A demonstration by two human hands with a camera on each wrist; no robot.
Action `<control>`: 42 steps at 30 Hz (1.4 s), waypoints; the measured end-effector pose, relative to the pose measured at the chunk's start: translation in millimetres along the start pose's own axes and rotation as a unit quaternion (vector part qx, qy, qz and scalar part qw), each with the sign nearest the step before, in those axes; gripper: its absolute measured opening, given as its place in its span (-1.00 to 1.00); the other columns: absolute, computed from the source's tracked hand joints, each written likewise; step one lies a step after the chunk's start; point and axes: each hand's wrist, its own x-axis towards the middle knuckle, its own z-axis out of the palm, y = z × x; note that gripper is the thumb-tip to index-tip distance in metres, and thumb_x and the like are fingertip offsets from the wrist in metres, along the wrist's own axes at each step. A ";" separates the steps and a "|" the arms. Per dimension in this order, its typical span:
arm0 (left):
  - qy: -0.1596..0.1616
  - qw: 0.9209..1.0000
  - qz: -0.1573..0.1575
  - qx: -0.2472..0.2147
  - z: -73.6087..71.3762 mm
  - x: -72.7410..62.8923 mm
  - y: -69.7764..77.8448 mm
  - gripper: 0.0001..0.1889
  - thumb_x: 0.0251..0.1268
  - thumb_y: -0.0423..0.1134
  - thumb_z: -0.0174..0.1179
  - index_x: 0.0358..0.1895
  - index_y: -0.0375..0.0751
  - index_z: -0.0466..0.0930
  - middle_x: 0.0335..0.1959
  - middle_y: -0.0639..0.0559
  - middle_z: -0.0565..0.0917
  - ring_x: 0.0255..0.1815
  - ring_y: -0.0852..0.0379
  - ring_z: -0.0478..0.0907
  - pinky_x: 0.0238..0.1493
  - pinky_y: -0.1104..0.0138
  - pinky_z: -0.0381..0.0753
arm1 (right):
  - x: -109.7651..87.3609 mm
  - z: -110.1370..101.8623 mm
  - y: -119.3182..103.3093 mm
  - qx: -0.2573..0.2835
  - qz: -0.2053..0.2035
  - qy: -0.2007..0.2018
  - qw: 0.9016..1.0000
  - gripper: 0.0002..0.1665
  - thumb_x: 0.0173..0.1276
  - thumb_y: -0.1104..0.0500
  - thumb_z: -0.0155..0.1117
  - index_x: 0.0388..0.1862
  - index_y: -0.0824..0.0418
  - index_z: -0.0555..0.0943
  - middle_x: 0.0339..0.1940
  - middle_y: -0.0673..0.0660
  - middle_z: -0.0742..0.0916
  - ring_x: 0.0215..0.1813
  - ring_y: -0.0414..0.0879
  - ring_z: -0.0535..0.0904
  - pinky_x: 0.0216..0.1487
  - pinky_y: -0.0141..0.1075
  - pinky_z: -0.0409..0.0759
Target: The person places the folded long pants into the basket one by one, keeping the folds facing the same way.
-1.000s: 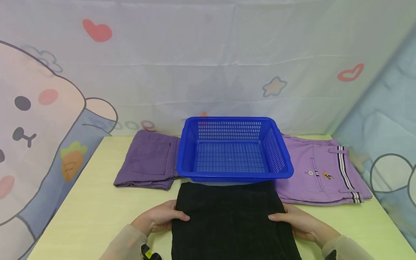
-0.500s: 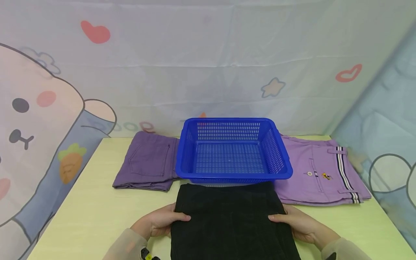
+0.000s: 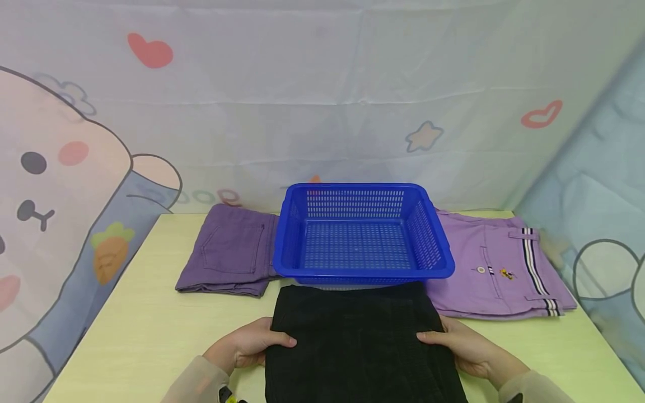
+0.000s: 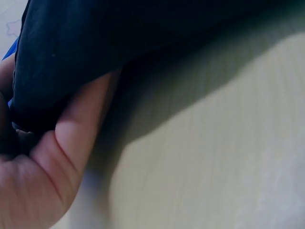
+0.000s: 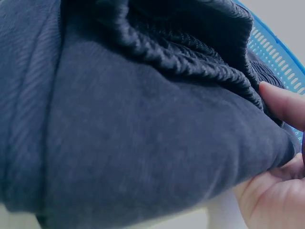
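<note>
Folded black pants point(image 3: 358, 341) lie flat between the two hands at the front of the table, just before the blue basket. My left hand point(image 3: 249, 341) grips their left side, thumb on top and fingers underneath. On the opposite side my right hand point(image 3: 463, 344) holds them the same way. Seen from the left wrist, the dark cloth point(image 4: 95, 47) casts a shadow on the table below it. The right wrist view shows folded layers with a stitched edge point(image 5: 186, 67) near the thumb. The fingers beneath the cloth are mostly hidden.
A blue plastic basket point(image 3: 363, 273) with nothing in it stands at the back middle. Folded dark purple pants point(image 3: 232, 246) lie to its left, and folded light purple pants point(image 3: 504, 268) to its right. A printed cloth backdrop point(image 3: 322, 101) rises behind the pale table point(image 3: 146, 313).
Both hands keep their grip on the black pants, which stay almost in place. The whole view shifts only slightly.
</note>
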 end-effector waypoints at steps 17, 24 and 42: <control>-0.005 1.000 0.019 -0.003 -0.5 -0.6 -0.7 -0.43 0.13 -0.28 0.19 0.19 -0.45 0.26 -0.07 -0.08 0.65 -0.11 0.06 0.65 -0.11 0.20 0.67 | -3.2 0.7 -3.0 0.029 -0.017 -0.041 0.999 -0.43 0.47 0.22 -0.03 0.37 0.31 0.07 0.08 0.11 0.67 0.07 0.00 0.62 0.08 -0.12 0.59; -0.014 1.000 0.025 -0.009 -0.3 -0.9 -0.4 -0.45 0.14 -0.29 0.18 0.18 -0.45 0.26 -0.07 -0.08 0.65 -0.11 0.06 0.64 -0.10 0.19 0.67 | -3.4 1.1 -3.8 0.021 -0.024 -0.044 0.999 -0.52 0.48 0.23 -0.05 0.31 0.31 0.16 0.07 0.11 0.67 0.06 -0.01 0.62 0.07 -0.13 0.60; -0.027 0.999 0.038 -0.019 2.1 -4.2 5.3 -0.46 0.14 -0.30 0.17 0.17 -0.46 0.27 -0.05 -0.08 0.64 -0.08 0.07 0.63 -0.08 0.22 0.66 | -5.5 1.2 -4.5 0.014 -0.036 -0.046 0.998 -0.60 0.49 0.23 -0.07 0.26 0.24 0.24 0.07 0.10 0.67 0.06 0.00 0.62 0.07 -0.11 0.60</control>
